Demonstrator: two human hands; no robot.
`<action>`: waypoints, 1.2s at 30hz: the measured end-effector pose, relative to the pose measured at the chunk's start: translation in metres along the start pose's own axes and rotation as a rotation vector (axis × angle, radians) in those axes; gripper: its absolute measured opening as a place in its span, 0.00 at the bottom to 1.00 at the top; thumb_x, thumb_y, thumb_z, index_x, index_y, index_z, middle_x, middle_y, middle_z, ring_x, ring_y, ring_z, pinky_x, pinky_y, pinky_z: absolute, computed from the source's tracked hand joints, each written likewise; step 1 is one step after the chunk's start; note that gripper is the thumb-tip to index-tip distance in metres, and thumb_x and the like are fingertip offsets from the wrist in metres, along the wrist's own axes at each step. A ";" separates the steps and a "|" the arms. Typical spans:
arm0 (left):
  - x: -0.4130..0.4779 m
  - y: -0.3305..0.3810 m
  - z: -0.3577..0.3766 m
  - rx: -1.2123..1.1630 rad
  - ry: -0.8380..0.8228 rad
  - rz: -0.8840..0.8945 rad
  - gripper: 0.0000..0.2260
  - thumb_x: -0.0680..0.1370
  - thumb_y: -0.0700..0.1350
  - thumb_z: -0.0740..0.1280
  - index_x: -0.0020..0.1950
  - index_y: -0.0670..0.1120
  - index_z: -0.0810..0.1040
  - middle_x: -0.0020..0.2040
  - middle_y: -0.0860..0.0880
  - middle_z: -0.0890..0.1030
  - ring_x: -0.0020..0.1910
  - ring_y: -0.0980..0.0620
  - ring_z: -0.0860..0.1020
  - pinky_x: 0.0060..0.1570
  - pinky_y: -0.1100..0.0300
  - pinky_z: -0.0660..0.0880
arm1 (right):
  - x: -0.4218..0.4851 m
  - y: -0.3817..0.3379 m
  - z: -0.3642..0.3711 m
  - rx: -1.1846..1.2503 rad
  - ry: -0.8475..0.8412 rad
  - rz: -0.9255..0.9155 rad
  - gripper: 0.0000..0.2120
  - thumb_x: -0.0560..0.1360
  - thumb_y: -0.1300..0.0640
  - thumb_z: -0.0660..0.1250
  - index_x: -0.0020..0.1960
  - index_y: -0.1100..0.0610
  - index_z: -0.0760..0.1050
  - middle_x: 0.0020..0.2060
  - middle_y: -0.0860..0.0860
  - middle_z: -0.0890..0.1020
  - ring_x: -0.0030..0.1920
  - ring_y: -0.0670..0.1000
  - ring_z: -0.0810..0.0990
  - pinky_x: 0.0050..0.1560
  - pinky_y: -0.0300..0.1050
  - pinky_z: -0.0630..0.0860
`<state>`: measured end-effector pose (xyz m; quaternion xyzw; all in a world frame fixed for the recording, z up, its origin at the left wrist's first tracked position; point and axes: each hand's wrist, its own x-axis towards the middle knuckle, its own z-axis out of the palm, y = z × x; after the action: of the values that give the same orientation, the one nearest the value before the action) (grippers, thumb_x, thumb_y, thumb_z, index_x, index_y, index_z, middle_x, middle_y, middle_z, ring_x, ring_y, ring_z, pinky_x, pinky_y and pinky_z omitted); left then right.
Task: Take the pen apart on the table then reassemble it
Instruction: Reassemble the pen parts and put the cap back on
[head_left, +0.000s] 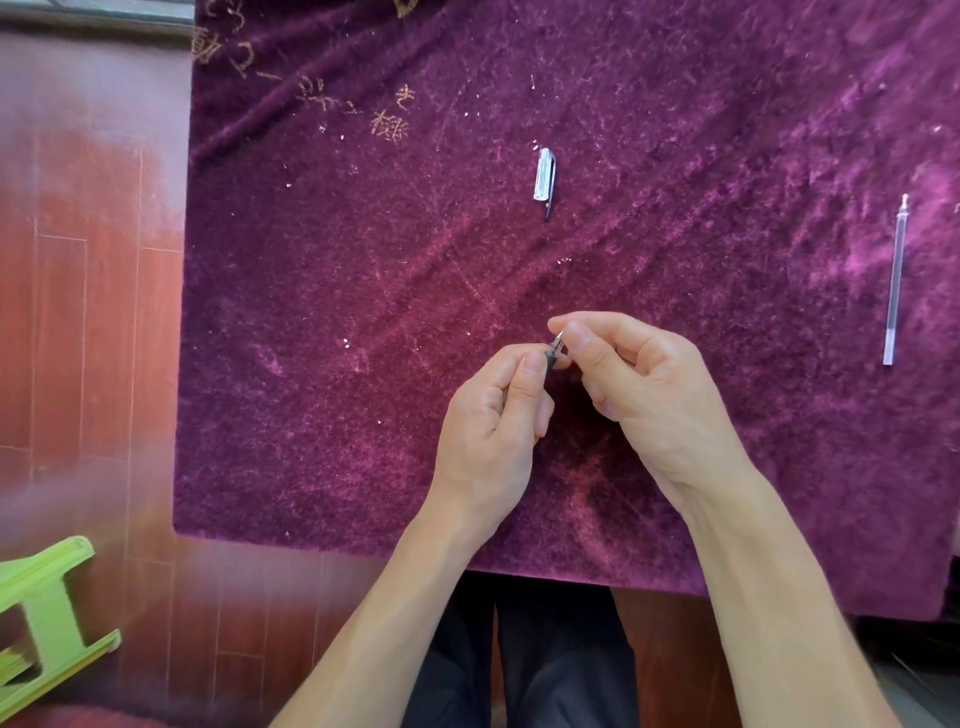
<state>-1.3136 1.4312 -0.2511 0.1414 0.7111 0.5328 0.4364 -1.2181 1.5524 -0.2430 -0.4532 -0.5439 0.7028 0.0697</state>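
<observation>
2 bare forearms enter from the bottom of the frame, with no sleeves, watch or bands showing anywhere up to the wrists. The left hand (493, 415) and the right hand (649, 395) carry no rings or gloves, and the fingernails are short and unpainted. At bottom centre, between the forearms, dark, near-black trousers (545, 665) cover both legs, with a narrow gap running between them.
</observation>
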 end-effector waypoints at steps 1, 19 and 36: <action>0.000 0.000 0.000 0.008 0.002 0.003 0.14 0.87 0.51 0.57 0.57 0.51 0.83 0.29 0.55 0.73 0.29 0.60 0.69 0.32 0.65 0.67 | 0.000 0.000 -0.001 0.010 -0.009 0.002 0.08 0.85 0.54 0.69 0.58 0.51 0.87 0.37 0.40 0.85 0.31 0.39 0.73 0.34 0.31 0.72; -0.002 0.000 0.003 0.034 0.026 0.021 0.14 0.87 0.50 0.58 0.57 0.50 0.83 0.29 0.55 0.72 0.29 0.59 0.69 0.33 0.64 0.67 | -0.002 0.008 -0.006 -0.007 -0.059 -0.044 0.09 0.86 0.58 0.67 0.60 0.53 0.86 0.37 0.37 0.85 0.31 0.38 0.75 0.35 0.28 0.73; -0.002 -0.002 0.005 0.060 0.041 0.026 0.13 0.87 0.51 0.58 0.58 0.52 0.83 0.29 0.56 0.72 0.30 0.59 0.70 0.34 0.63 0.68 | 0.000 0.010 -0.004 -0.013 -0.033 -0.038 0.06 0.84 0.56 0.70 0.57 0.55 0.85 0.37 0.36 0.85 0.33 0.35 0.80 0.36 0.26 0.74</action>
<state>-1.3081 1.4323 -0.2519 0.1527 0.7336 0.5197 0.4104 -1.2115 1.5511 -0.2508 -0.4315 -0.5581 0.7052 0.0710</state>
